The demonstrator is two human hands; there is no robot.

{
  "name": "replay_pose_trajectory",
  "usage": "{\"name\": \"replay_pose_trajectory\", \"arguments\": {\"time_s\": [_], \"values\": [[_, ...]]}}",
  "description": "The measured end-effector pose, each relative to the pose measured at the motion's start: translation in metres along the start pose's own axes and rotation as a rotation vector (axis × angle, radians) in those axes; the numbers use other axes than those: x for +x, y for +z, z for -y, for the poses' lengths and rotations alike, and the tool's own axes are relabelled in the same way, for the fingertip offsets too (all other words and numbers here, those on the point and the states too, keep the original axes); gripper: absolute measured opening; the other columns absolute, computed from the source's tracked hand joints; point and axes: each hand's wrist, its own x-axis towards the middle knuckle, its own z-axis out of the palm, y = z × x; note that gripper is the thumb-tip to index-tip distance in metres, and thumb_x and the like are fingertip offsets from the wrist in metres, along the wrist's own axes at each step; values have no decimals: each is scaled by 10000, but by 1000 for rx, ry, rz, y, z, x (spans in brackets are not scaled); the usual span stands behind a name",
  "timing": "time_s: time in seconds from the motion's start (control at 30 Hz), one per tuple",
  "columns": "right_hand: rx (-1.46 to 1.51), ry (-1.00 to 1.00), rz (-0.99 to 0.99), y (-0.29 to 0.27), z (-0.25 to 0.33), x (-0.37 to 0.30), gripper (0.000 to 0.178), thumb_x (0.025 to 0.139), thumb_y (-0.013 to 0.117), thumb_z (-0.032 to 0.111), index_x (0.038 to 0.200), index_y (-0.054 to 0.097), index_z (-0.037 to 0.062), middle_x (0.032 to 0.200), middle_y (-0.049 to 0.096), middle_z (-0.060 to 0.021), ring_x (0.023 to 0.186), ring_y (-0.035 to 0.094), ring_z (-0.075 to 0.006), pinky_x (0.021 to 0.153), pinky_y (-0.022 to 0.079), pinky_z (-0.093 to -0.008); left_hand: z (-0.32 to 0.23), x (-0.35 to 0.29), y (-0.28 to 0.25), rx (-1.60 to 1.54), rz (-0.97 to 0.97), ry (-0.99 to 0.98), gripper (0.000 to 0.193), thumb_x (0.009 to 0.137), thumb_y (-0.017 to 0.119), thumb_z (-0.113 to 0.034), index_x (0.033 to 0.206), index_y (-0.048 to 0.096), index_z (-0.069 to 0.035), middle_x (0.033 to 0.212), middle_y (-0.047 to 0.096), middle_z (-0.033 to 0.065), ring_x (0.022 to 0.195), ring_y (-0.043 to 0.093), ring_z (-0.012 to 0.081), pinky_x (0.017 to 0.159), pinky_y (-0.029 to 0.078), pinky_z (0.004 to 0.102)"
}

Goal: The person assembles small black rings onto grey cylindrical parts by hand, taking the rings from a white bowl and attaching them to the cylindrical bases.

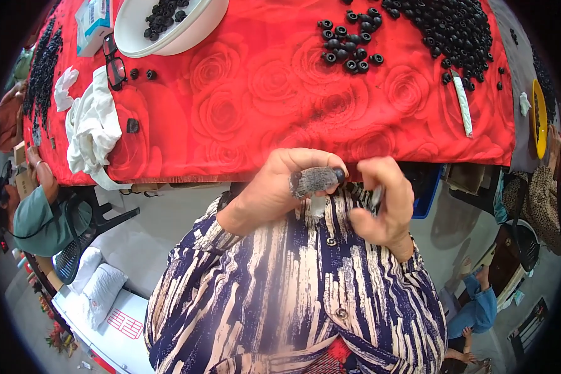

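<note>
At the table's near edge, my left hand [274, 185] is closed on a small black round part [339, 175]. A worn grey sleeve [315, 182] covers the thumb of that hand, and something white [318, 206] shows beneath it. Just right of it and apart from it, my right hand [386, 202] is curled and slightly blurred by motion. A pale sliver [376, 196] shows between its bent fingers; what it is I cannot make out. Several black round parts with holes [352, 43] lie loose on the red cloth [255, 100] beyond my hands.
A big pile of black parts [458, 31] covers the far right. At far left stand a white bowl [196, 31], a tissue box [93, 28], glasses [115, 71] and a crumpled white cloth [93, 124]. A slim white tool [462, 106] lies right. People sit on both sides.
</note>
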Motion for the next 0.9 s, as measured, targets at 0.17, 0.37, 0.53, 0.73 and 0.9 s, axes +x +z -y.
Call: {"name": "replay_pose_trajectory", "arguments": {"time_s": [0.17,0.37,0.53,0.73,0.9], "values": [[214,295,123,-15,6,8,259,793,580,80,1018,543,-43,774,549,-126,629,521,-226,581,416,-315,-6,-5,-5,74,32,-67,195,871,624,-104,1038,638,-3,843,620,4,742,569,49,638,457,180],[4,206,194,-10,1,15,159,785,579,10,942,574,-16,737,546,-129,635,540,-278,580,431,-357,-5,-5,-1,101,-2,-118,204,866,630,-101,1049,640,-11,830,625,8,716,572,48,603,458,176],[-5,164,278,-14,0,20,143,757,604,11,900,593,-3,697,534,-110,614,530,-278,567,424,-357,-7,-6,-2,71,-17,-203,207,861,630,-88,1051,641,-6,842,633,16,714,573,51,603,458,175],[-13,164,291,-14,-2,18,149,735,622,6,881,596,-1,681,518,-112,609,527,-282,558,418,-359,-5,-5,-3,106,-6,-177,219,854,638,-94,1050,641,3,858,638,19,748,576,60,661,464,184],[16,159,294,-14,-4,16,156,723,635,12,874,598,2,674,508,-112,600,519,-284,551,415,-364,-7,-4,-2,87,19,-211,224,852,638,-91,1056,640,2,855,637,12,751,574,58,680,464,187]]}}
